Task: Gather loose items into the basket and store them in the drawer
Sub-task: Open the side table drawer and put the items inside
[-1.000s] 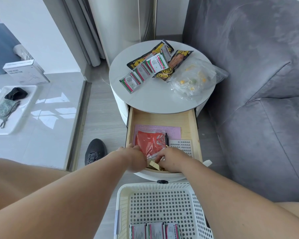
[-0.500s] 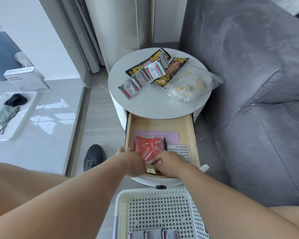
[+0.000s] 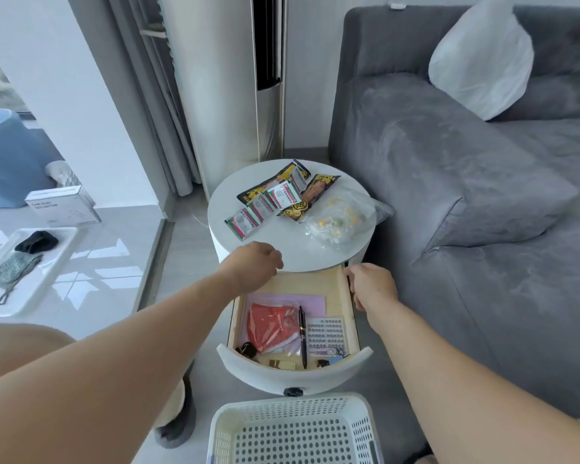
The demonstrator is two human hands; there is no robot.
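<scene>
The wooden drawer stands pulled out of the round white side table, holding a red packet, a black pen and a sticker sheet. The left hand hovers above its far edge, fingers loosely curled, holding nothing; the right hand curls against the right wall, its grip unclear. The white basket sits near, its contents cut off.

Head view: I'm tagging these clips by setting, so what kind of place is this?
Most likely a home living room: a grey sofa with a white cushion, a round white side table with snack packets beside it, and a tall floor-standing air conditioner by grey curtains.
</scene>
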